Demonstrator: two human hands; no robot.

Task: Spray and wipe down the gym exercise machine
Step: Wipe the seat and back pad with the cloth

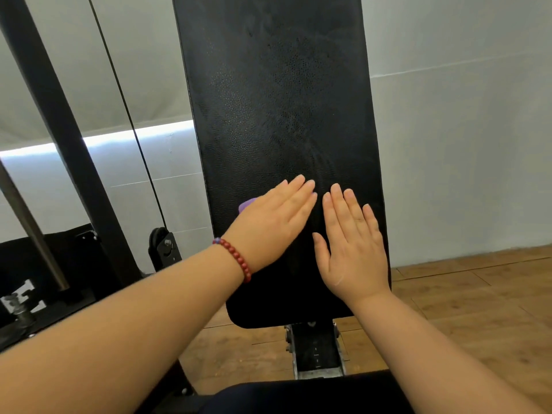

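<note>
Backrest pad [283, 115] carries left hand [268, 225], right hand [352, 249], both flat.

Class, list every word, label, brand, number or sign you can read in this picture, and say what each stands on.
No text here can be read.
Small white marks on the adjustment rail under the back pad: too small and blurred to read.
Back pad and bead bracelet: no print shows.

We see a pale wall [463, 144] on the right, meeting a wooden plank floor [478, 309] below it. On the left, a bright strip of light [119, 138] runs across a grey surface. A red bead bracelet [236, 258] carries one blue bead.
</note>
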